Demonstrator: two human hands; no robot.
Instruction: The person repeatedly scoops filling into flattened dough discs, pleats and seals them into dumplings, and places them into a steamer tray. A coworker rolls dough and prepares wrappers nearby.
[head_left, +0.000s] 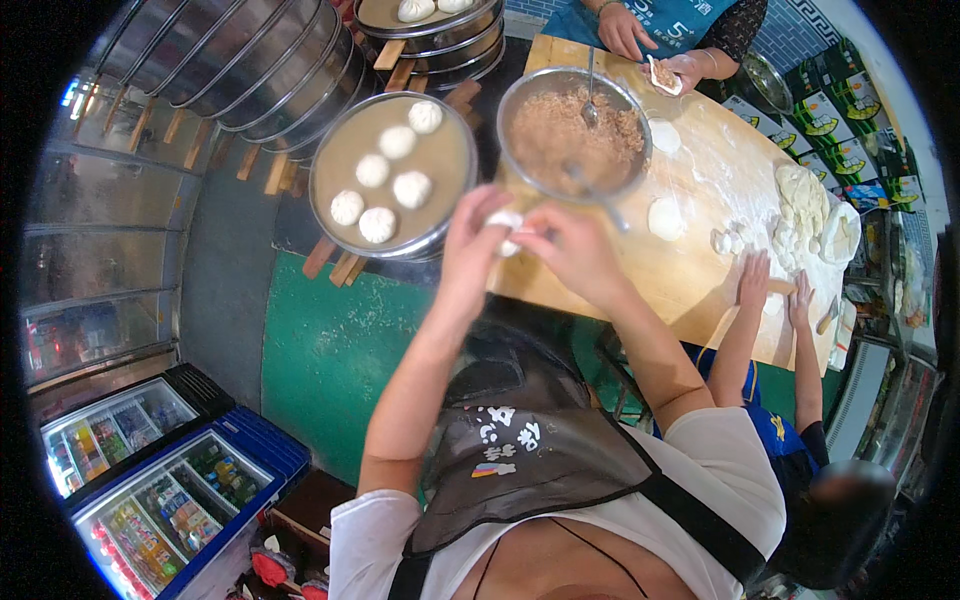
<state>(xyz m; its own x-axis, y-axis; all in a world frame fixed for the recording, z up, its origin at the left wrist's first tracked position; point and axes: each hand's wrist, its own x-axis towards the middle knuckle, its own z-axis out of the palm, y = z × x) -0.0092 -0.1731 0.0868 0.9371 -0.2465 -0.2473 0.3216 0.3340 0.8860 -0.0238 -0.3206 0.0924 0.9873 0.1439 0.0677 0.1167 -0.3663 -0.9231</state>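
Note:
Between my two hands is a white dough bun, partly hidden by my fingers and slightly blurred. My left hand cups it from the left, close to the rim of a round steamer tray. From the right, the bent fingers of my right hand pinch its edge. Several pleated buns sit apart on the tray. Just beyond my hands a steel bowl holds minced filling, with a metal spoon standing in it. A second, blurred utensil leans over the near rim.
Flat dough wrappers lie on the floured wooden table. Across it, a co-worker's hands hold a filled wrapper. At right, another person's hands press a rolling pin near a dough mass. Stacked steamers stand left.

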